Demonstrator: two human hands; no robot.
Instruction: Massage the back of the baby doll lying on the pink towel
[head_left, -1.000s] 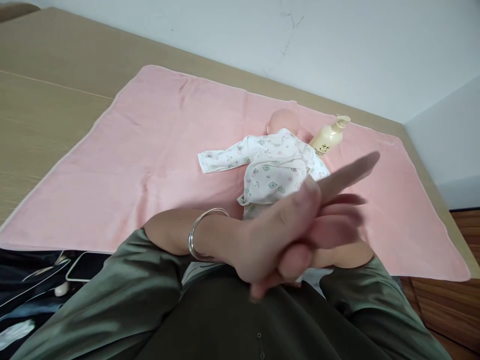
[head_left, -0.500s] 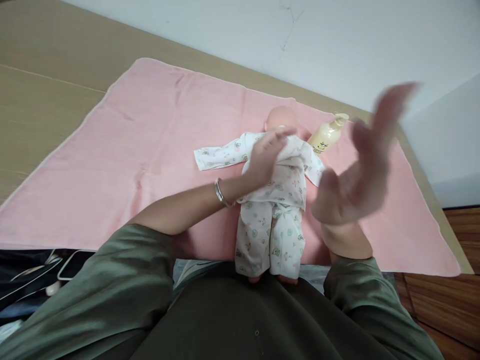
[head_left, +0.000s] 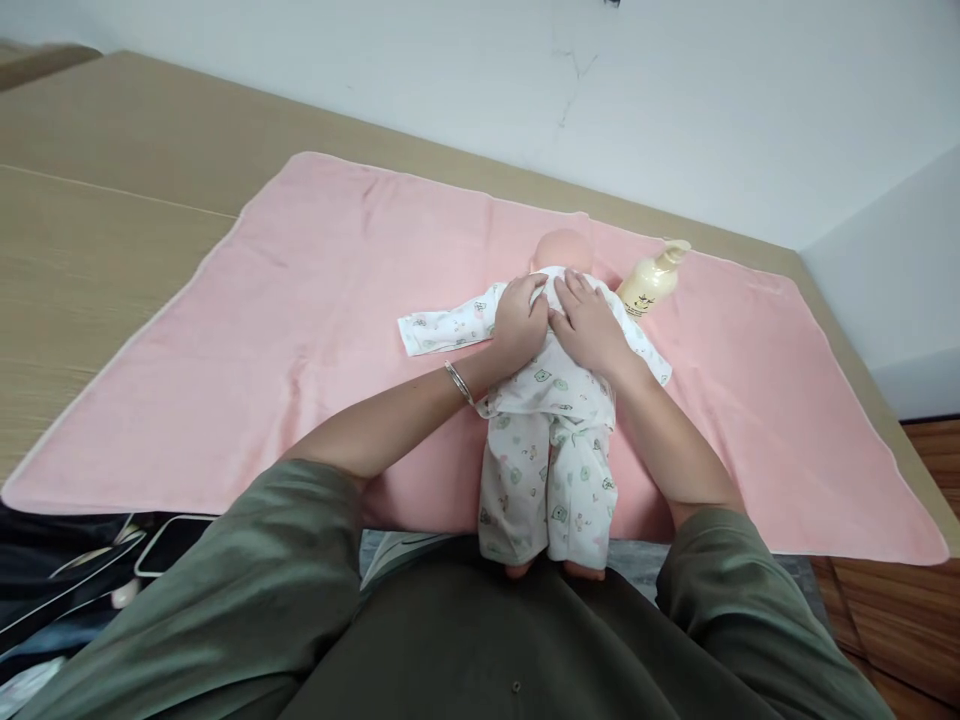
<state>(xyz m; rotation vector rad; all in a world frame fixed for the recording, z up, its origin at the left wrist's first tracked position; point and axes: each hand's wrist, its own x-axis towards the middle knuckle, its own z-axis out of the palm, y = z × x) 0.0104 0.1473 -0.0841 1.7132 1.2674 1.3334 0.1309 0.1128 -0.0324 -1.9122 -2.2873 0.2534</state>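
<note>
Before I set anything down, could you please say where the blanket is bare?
The blanket is bare left of the doll and left forearm, and right of the bottle and right forearm. Crowded: the doll's shirt, under left hand and right hand.

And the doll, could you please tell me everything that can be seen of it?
The doll has a smooth, bald, pinkish head and wears a white, cloth-like long-sleeved top and matching trousers with small prints. It lies stretched out on the pink blanket, face not visible, sleeves spread, bare feet past the near edge. The left hand and right hand rest on its upper torso.
</note>
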